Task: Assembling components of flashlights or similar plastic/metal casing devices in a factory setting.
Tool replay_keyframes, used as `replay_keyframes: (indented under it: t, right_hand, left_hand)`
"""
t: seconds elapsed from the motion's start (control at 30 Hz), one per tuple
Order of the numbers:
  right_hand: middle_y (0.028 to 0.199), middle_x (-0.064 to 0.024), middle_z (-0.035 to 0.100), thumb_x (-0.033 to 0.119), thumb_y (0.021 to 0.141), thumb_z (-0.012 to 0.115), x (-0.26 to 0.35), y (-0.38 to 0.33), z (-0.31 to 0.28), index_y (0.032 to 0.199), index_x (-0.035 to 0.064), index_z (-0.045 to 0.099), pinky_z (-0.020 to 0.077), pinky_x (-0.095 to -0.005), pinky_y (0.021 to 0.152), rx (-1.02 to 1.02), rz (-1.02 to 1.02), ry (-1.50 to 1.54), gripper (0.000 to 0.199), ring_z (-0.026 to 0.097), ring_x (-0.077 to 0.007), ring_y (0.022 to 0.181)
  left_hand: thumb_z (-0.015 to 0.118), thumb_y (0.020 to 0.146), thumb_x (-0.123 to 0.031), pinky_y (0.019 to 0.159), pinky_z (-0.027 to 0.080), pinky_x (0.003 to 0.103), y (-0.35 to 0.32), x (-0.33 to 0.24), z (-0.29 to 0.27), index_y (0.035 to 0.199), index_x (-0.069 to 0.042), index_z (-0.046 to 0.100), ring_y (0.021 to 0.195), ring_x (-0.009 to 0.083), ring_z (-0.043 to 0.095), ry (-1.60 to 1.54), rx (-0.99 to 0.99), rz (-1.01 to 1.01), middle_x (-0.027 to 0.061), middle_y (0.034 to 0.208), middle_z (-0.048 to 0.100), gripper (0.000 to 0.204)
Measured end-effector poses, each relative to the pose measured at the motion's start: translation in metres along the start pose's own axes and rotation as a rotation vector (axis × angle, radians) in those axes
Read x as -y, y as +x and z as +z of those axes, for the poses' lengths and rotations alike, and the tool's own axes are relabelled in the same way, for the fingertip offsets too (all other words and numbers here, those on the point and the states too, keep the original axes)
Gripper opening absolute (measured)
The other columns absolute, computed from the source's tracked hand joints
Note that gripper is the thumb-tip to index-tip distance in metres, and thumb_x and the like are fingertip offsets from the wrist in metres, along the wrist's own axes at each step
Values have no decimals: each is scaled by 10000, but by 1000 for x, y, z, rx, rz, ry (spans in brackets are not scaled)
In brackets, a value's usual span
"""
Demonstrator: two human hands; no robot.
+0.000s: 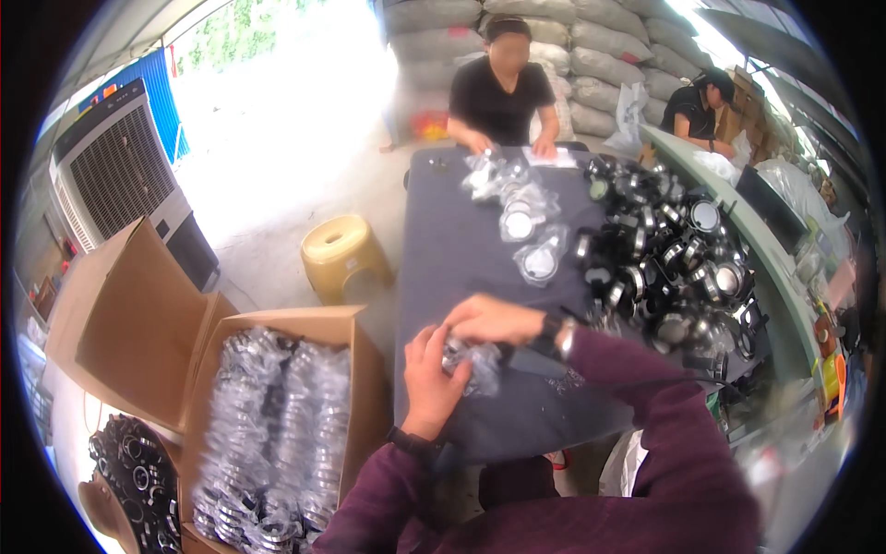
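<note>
The left hand [432,380] holds a plastic-wrapped part [482,367] over the near side of the table [461,245], the right hand [498,321] close against it. A pile of black and silver parts [669,254] covers the table's right side; a co-worker [503,97] sits at its far end. Left of the table stand an open cardboard box [367,388] of wrapped parts and a yellow stool [346,249].

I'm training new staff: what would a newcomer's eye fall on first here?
Probably the heap of black-and-silver round parts on the dark table, at right. Next, the open cardboard box at lower left, packed with plastic-bagged parts, and the yellow stool beyond it.
</note>
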State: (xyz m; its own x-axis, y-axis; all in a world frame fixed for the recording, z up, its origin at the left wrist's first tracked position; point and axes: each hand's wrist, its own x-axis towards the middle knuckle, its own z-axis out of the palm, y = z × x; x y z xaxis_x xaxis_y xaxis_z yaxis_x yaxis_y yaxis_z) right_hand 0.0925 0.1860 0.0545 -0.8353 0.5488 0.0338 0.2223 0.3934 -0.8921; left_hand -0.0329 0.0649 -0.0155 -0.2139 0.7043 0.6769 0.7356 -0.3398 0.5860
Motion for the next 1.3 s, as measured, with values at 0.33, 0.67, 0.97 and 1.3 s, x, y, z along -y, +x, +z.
replay_keyframes:
  t: [0.33, 0.67, 0.97, 1.3]
  right_hand:
    - [1015, -108, 646, 107, 788, 586, -65, -6, -116, 995, 65, 636, 461, -468, 823, -260, 221, -1565, 218, 609, -288, 979]
    - [1098, -213, 636, 149, 714, 703, -87, 8, -183, 1077, 0, 627, 498, -407, 875, 4, 511, -1206, 399, 618, -355, 1041]
    - [794, -216, 642, 305, 771, 642, -7, 9, -39, 848, -6, 610, 498, -443, 678, -198, 35, -690, 322, 632, -381, 765]
    - [703, -177, 649, 331, 799, 654, -34, 48, -91, 825, -49, 660, 491, -387, 634, -149, -54, -483, 381, 630, -234, 667]
  left_hand:
    - [703, 673, -95, 888, 463, 400, 3, -4, -3, 1183, -29, 568, 1080, 338, 518, -49, -11, -61, 171, 1232, 531, 531]
    - [705, 675, -99, 891, 465, 396, 4, -7, -1, 1180, -32, 569, 1075, 335, 525, -65, -14, -37, 157, 1223, 540, 528]
    - [693, 661, -74, 929, 452, 394, 3, -2, -4, 1219, -44, 553, 1113, 332, 520, -74, 4, -69, 159, 1242, 529, 575]
    - [693, 646, -68, 933, 449, 407, 4, -4, -3, 1202, -54, 580, 1124, 351, 514, -62, 43, -95, 187, 1254, 521, 568]
